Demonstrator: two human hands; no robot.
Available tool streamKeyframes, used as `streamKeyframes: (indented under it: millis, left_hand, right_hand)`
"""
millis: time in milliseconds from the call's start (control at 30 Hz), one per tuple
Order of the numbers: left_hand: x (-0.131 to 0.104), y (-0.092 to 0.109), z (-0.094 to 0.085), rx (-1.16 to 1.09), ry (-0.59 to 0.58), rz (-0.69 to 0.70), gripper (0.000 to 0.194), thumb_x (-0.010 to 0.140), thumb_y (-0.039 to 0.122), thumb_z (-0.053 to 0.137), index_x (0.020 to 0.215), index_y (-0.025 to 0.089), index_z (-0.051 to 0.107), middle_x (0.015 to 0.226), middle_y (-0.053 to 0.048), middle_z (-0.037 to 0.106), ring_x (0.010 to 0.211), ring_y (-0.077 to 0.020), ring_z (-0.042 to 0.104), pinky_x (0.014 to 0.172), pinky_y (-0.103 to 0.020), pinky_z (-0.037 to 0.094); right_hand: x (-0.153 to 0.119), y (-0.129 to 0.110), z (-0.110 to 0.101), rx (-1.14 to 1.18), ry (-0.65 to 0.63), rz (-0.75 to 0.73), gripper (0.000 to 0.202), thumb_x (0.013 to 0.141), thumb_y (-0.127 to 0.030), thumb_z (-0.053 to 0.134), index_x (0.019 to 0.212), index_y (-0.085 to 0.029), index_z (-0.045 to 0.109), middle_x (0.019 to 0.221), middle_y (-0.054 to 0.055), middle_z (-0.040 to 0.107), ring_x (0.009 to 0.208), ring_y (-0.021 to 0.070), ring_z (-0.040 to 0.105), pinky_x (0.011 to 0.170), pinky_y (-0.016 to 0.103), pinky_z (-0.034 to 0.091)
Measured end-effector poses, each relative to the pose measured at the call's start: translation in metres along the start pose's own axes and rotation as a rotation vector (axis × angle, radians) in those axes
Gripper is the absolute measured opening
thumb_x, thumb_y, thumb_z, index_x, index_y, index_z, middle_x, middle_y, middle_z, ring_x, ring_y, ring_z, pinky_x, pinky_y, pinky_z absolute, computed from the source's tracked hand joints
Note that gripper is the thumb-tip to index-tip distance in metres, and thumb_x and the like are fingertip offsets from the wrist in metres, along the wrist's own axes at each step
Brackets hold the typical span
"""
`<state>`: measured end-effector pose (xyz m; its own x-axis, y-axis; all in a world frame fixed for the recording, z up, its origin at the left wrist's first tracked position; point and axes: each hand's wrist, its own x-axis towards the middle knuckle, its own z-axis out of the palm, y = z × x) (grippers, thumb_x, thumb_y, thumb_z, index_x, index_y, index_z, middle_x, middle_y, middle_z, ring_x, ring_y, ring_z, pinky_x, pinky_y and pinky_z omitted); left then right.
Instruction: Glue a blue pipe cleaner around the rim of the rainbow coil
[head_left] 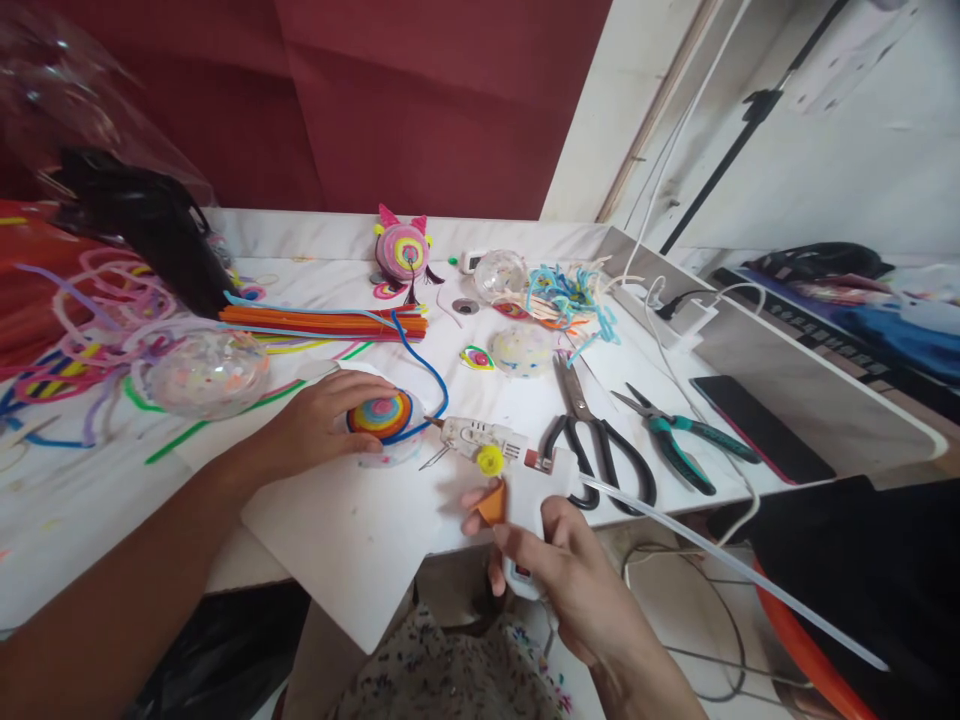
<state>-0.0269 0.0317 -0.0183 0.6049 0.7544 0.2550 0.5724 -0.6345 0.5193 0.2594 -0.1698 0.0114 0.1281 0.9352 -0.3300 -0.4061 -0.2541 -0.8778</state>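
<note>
My right hand (562, 575) is wrapped round the handle of a white hot glue gun (536, 490) with an orange trigger. A long clear glue stick (720, 550) sticks out of its back end. The nozzle points left, close to a blue pipe cleaner (424, 360). With thumb and fingers, my left hand (330, 415) grips a clear plastic ball half covered in a rainbow pipe cleaner spiral (381, 416). The blue strand runs off this spiral and arcs up to the bundle behind. Beneath the ball lies a white sheet (349, 550).
Orange pipe cleaners (322, 322) lie in a bundle behind my left hand. Scissors (589, 430), green-handled pliers (682, 435) and a phone (750, 425) are on the right. A pink one-eyed figure (403, 250) and clear balls (210, 372) stand farther back.
</note>
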Motion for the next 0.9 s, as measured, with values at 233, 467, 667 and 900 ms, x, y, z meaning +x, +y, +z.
streamKeyframes:
  millis: [233, 467, 667, 900]
  left_hand:
    - [-0.001, 0.005, 0.000, 0.027, -0.002, 0.044, 0.062, 0.093, 0.073, 0.073, 0.140, 0.033, 0.080, 0.147, -0.008, 0.078, 0.139, -0.0384, 0.069, 0.128, -0.053, 0.051]
    - [-0.001, 0.004, 0.001, 0.039, -0.004, 0.043, 0.064, 0.096, 0.076, 0.069, 0.142, 0.031, 0.079, 0.148, -0.006, 0.078, 0.141, -0.0379, 0.068, 0.129, -0.052, 0.050]
    - [-0.002, 0.009, -0.002, 0.026, -0.004, 0.060, 0.068, 0.097, 0.081, 0.069, 0.142, 0.031, 0.078, 0.149, -0.006, 0.078, 0.140, -0.0369, 0.068, 0.129, -0.051, 0.049]
    - [-0.004, 0.016, -0.006, 0.027, -0.034, -0.021, 0.073, 0.099, 0.085, 0.064, 0.143, 0.028, 0.076, 0.154, -0.005, 0.075, 0.145, -0.0371, 0.064, 0.135, -0.056, 0.042]
  right_hand:
    - [0.013, 0.010, -0.001, -0.230, -0.088, -0.099, 0.029, 0.080, -0.042, 0.090, 0.069, -0.025, 0.070, 0.059, -0.002, 0.062, 0.063, 0.0195, 0.063, 0.058, 0.028, 0.054]
    - [0.022, 0.023, 0.002, -0.279, -0.096, -0.159, 0.030, 0.085, -0.048, 0.083, 0.072, -0.027, 0.066, 0.055, -0.004, 0.052, 0.057, 0.0178, 0.052, 0.050, 0.027, 0.047]
    - [0.023, 0.027, 0.004, -0.320, -0.138, -0.151, 0.027, 0.089, -0.052, 0.078, 0.090, -0.024, 0.075, 0.061, -0.004, 0.056, 0.057, 0.0169, 0.051, 0.054, 0.028, 0.048]
    - [0.021, 0.037, -0.003, -0.341, -0.129, -0.190, 0.029, 0.096, -0.049, 0.073, 0.100, -0.021, 0.078, 0.061, -0.006, 0.054, 0.060, 0.0163, 0.052, 0.058, 0.027, 0.048]
